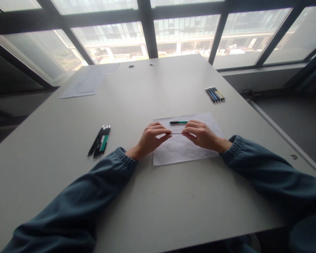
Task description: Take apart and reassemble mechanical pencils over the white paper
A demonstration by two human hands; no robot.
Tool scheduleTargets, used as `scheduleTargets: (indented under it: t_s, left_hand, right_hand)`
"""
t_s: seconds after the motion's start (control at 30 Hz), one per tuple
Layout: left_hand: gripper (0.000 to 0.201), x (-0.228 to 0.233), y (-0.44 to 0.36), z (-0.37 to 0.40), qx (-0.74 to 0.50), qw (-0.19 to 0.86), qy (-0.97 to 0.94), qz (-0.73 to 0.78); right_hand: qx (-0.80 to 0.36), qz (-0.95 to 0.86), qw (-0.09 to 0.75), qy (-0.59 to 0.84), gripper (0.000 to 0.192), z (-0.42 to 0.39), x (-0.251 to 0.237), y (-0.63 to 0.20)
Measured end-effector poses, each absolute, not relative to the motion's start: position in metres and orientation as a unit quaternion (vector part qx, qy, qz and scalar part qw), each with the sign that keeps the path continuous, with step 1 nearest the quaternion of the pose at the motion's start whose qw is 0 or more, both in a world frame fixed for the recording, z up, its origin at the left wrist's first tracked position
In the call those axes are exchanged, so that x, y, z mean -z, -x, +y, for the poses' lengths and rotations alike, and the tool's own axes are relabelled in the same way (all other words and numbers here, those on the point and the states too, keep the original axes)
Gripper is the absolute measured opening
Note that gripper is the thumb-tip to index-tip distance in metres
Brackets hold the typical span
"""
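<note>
- Tabletop (pixel 158 196): pale and wide before us, with loose sheets (pixel 88 81) at the far left; we should keep our forearms resting on it for steadiness.
- Paper (pixel 184 151): lies flat under both hands, a good catch for small parts, so we work over it.
- Left hand (pixel 150 138) and right hand (pixel 202 135): each narrowly pinches one end of a thin rod (pixel 177 133), held level just above the paper; we judge a light, even grip best, so it does not bend.
- Pens: four (pixel 100 141) at left, several (pixel 215 94) far right.
- Green pen (pixel 179 122): just beyond our fingers, on the paper.
</note>
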State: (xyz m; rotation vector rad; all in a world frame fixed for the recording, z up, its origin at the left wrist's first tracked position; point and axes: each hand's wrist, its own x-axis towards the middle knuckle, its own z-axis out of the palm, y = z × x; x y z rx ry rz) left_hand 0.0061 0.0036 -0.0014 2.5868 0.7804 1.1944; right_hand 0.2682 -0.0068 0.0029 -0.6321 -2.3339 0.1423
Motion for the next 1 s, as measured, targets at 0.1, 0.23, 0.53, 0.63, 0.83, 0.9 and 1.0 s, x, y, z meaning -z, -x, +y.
scheduleTargets:
  t_s: [0.1,0.23,0.53,0.63,0.83,0.9,1.0]
  left_hand:
    - [0.008,0.002,-0.006,0.003,-0.382,0.082,-0.881,0.266]
    - [0.008,0.001,-0.006,0.002,-0.353,0.057,-0.894,0.271]
    - [0.009,-0.002,-0.005,0.001,-0.361,0.042,-0.891,0.273]
    - [0.013,-0.004,-0.005,0.000,-0.364,0.058,-0.888,0.275]
    - [0.014,-0.004,-0.005,0.001,-0.357,0.067,-0.890,0.276]
    - [0.015,-0.003,-0.005,0.001,-0.355,0.067,-0.891,0.275]
    - [0.014,-0.003,-0.005,0.001,-0.355,0.065,-0.892,0.272]
  right_hand:
    - [-0.051,-0.905,0.347,0.240,0.018,-0.007,-0.003,-0.268]
    - [-0.047,-0.909,0.340,0.235,0.018,-0.007,-0.002,-0.268]
    - [-0.068,-0.903,0.346,0.244,0.020,-0.008,-0.003,-0.267]
    - [-0.073,-0.895,0.359,0.255,0.017,-0.007,-0.002,-0.269]
    - [-0.034,-0.792,0.462,0.398,0.023,0.004,0.008,-0.274]
    - [-0.029,-0.792,0.432,0.431,0.026,0.009,0.013,-0.277]
    - [-0.037,-0.817,0.358,0.451,0.029,0.014,0.019,-0.279]
